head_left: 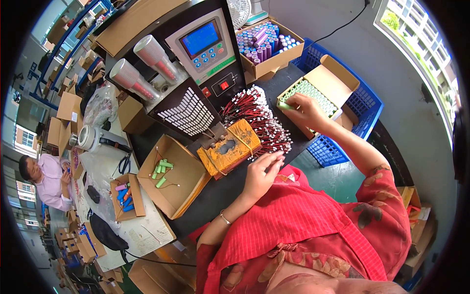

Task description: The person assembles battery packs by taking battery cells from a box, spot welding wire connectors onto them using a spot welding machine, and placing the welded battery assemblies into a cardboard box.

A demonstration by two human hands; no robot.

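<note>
Left hand (262, 174), green cell (285, 105) crosswise

A dark bench (215, 196) carries the things. On it stand a welding machine (196, 63), an open box (171, 176) with a few green cells, a pile of red wires (259, 117), a box of green cells (318, 90) and a box of purple cells (267, 44). Beside it, a white table (142, 235) holds a small box (127, 196).

red striped short-sleeved top with a dark floral print, thin bracelet (224, 219) on the left wrist
</note>
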